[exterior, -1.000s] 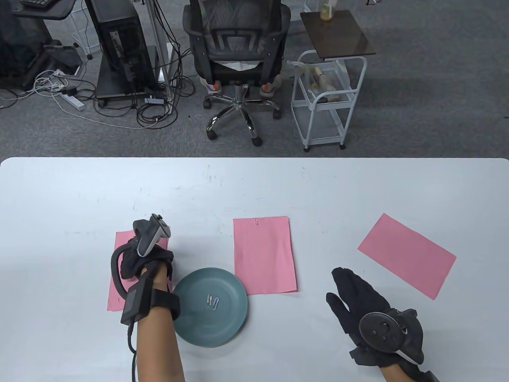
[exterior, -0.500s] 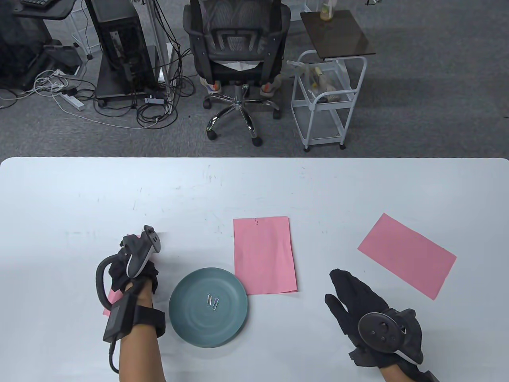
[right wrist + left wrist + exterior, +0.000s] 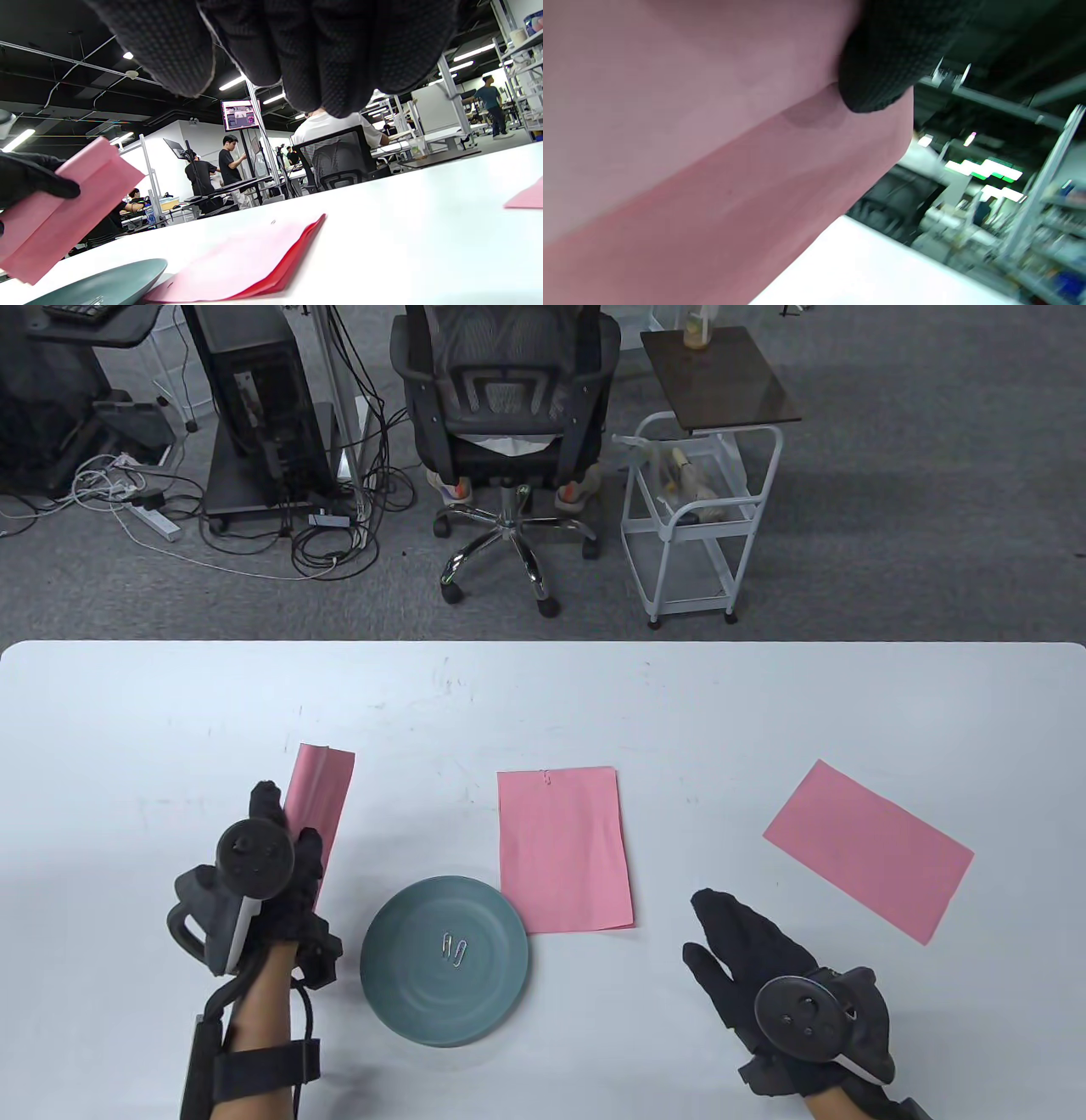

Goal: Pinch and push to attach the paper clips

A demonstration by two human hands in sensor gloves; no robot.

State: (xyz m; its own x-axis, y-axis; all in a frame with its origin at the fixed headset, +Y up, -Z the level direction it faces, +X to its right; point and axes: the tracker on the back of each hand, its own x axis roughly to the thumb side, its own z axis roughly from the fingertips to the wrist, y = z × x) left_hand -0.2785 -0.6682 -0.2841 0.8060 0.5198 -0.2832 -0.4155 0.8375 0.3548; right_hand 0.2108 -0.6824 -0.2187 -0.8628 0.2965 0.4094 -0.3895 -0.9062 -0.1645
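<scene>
With your left hand (image 3: 280, 891) gripping the lifted pink paper stack (image 3: 318, 806) and your right hand (image 3: 755, 959) released flat, next pinch a silver wire paper clip (image 3: 461, 953) from the round teal plate (image 3: 407, 1001).

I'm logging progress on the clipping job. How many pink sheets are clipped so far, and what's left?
Done: the middle pink stack carries a clip on its far edge. In hand: the left hand holds the left pink sheets off the table. Left: two paper clips lie in the teal plate; the right pink sheet shows none. The right hand holds nothing.
</scene>
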